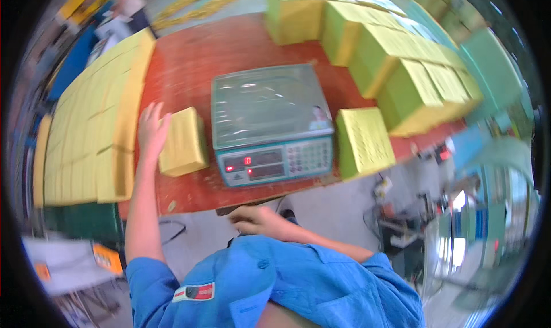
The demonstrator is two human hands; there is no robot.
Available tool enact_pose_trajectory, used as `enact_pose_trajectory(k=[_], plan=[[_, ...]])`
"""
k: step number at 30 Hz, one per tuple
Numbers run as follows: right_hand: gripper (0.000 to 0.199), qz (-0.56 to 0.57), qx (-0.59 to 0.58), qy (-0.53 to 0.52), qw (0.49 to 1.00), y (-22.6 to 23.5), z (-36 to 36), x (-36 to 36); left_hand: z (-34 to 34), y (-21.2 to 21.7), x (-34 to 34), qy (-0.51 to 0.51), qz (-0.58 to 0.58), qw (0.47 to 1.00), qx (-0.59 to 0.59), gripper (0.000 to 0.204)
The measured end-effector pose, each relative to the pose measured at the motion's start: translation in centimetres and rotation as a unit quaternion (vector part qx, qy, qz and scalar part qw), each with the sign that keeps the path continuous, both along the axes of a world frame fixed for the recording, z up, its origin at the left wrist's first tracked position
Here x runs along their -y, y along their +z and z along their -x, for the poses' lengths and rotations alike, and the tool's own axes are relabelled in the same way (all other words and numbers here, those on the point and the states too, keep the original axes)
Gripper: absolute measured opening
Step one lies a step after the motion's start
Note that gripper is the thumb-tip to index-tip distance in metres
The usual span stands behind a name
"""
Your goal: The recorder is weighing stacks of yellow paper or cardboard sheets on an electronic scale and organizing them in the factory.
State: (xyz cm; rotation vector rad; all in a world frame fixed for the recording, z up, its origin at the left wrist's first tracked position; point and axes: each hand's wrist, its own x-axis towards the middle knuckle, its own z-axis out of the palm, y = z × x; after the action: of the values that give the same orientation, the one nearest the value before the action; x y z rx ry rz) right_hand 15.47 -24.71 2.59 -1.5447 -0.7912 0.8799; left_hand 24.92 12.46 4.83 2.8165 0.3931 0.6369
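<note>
My left hand (152, 131) reaches over the red table, its fingers stretched out and slightly blurred. It is beside a yellow box (182, 142) that stands alone left of the scale, and nothing shows in its grasp. The weighing scale (270, 107), with a clear-covered top plate and a lit red display, sits in the middle. At the table's front edge, close to my body, my right hand (259, 222) hangs with loosely bent fingers and holds nothing visible. Another yellow box (365, 141) stands just right of the scale.
A long block of yellow boxes (86, 132) lines the left side. More yellow boxes (402, 69) stand in rows at the right and back. The red table (183, 58) carries them all. Behind, a person (127, 3) stands near yellow material (198, 3) at the back.
</note>
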Motion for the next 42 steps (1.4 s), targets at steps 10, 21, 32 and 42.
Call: enact_pose_trajectory(k=[10, 21, 32, 42], plan=[[0.049, 0.029, -0.257, -0.130, 0.957, -9.7, 5.4, -7.2, 6.9, -2.2, 2.3, -0.156, 0.071, 0.980, -0.098, 0.037], [0.049, -0.200, -0.546, -0.183, 0.793, -10.7, 6.3, -11.9, 21.4, -1.7, 3.2, 0.033, 0.668, 0.743, -0.017, 0.058], [0.044, -0.113, -0.569, -0.146, 0.801, -6.2, 6.8, -10.6, 24.5, -3.8, 2.0, 0.000, 0.780, 0.618, -0.095, 0.063], [0.030, 0.046, 0.028, -0.116, 0.992, 1.7, -0.8, -4.4, 20.4, -1.9, 3.8, -0.080, 0.823, 0.551, -0.114, 0.069]])
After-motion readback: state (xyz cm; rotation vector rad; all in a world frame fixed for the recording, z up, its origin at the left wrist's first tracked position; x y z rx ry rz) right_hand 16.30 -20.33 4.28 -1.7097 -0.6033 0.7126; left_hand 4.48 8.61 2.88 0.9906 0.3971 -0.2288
